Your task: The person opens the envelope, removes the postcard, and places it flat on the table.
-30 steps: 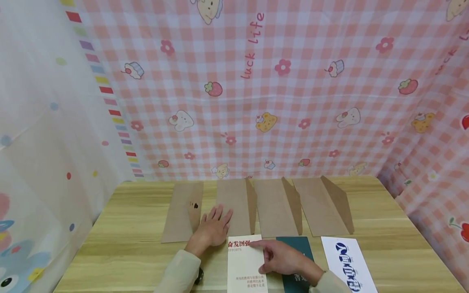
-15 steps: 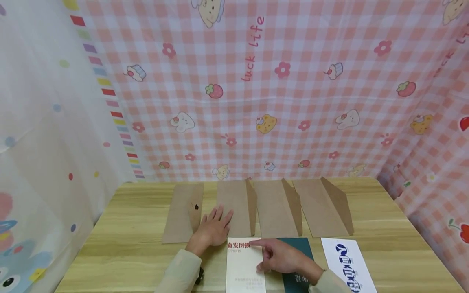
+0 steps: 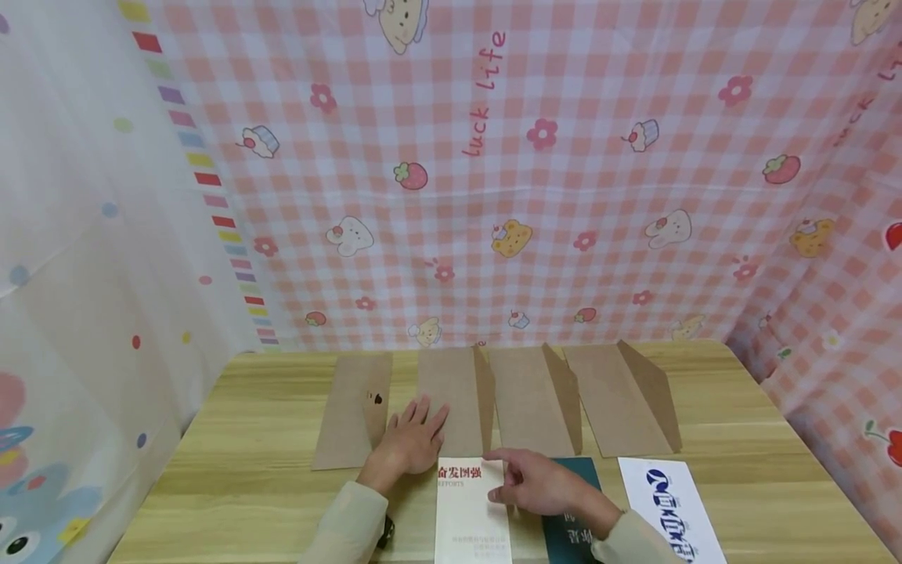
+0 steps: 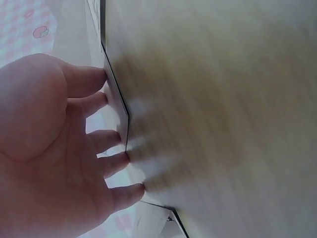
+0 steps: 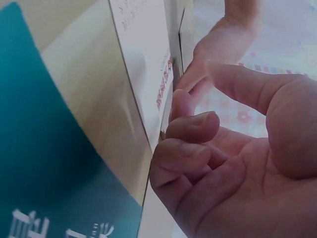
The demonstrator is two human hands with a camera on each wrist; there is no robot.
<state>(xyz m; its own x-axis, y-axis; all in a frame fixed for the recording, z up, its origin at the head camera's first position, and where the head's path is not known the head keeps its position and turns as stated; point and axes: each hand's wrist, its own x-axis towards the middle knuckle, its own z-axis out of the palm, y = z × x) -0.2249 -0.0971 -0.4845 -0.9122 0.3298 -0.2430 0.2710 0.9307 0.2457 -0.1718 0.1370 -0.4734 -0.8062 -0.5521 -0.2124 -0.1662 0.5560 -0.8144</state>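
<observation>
My left hand (image 3: 407,442) lies spread, palm down, at the near left corner of a brown kraft envelope (image 3: 449,376). In the left wrist view, its fingertips (image 4: 136,193) meet the envelope and tabletop. Just in front is a cream card (image 3: 465,513) with red lettering. My right hand (image 3: 539,482) points with a straight index finger at that card's top right corner. Its thumb reaches over the card's right side, and the other fingers (image 5: 181,156) curl around nothing. A teal card (image 3: 576,470) lies partly hidden under the right hand and wrist.
Three more kraft envelopes lie along the back: one flap-down at left (image 3: 345,411), two with raised flaps at right (image 3: 524,399) (image 3: 609,399). A white card (image 3: 669,501) with blue lettering is at front right. Patterned cloth (image 3: 451,196) hangs behind the wooden table (image 3: 232,446).
My right hand has moved slightly up, its index fingertip going from the red lettering to the cream card's top edge. My left hand stays put. The head view has tilted slightly.
</observation>
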